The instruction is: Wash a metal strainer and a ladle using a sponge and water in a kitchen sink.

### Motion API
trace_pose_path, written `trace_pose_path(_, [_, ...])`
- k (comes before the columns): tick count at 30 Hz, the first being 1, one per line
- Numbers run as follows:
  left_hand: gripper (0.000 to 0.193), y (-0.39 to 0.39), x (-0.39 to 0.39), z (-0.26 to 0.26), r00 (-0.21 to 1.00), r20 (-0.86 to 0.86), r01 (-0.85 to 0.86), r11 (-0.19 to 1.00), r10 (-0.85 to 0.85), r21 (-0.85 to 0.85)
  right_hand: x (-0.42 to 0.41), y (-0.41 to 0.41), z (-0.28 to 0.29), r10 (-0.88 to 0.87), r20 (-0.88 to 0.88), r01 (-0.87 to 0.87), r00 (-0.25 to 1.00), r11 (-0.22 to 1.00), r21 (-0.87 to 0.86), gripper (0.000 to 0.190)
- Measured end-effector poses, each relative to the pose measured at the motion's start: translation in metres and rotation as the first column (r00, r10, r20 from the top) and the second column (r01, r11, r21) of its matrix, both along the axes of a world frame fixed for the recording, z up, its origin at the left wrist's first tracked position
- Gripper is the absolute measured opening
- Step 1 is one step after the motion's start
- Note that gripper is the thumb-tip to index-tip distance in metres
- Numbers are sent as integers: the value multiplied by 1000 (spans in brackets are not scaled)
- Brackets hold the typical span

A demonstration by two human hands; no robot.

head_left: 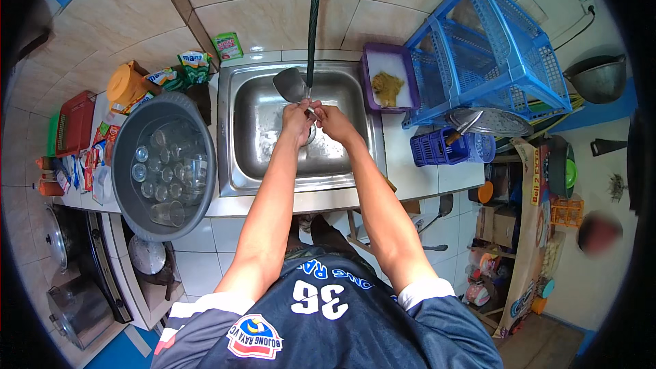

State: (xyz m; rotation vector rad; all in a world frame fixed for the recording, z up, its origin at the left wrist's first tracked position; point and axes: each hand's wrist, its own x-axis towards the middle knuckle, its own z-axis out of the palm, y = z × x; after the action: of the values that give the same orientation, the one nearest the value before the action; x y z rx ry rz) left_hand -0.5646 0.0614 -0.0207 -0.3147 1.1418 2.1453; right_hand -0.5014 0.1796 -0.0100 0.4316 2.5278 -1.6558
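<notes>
A metal spatula with a broad dark blade (288, 85) is in my hands over the stainless steel sink (251, 128). My left hand (296, 122) grips its handle close below the blade. Right beside it, my right hand (333, 122) has its fingers closed around the handle as well. A dark hose (313, 36) hangs from the wall tap, its end just above my hands, with what looks like water coming from it. To the sink's right stands a purple tub (365, 82) of whitish foamy liquid with a yellowish scrubbing pad (387, 88) in it.
At left, a grey basin (120, 164) holds several glasses and overhangs the counter edge. Behind it stand an orange pitcher (123, 84) and detergent pouches (195, 65). A blue plastic rack (492, 82), a purple basket (435, 148) and a round metal lid (492, 122) are at right.
</notes>
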Motion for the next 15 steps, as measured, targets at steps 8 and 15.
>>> trace_pose_path(8, [16, -25, -19, 4, 982, 23, -187, 982, 188, -28, -16, 5, 23, 196, 218, -166, 956, 975, -149, 31])
trace_pose_path(15, [15, -44, -31, -2, 913, 93, -403, 914, 397, 53, -25, 35, 33, 333, 346, -351, 877, 936, -14, 34])
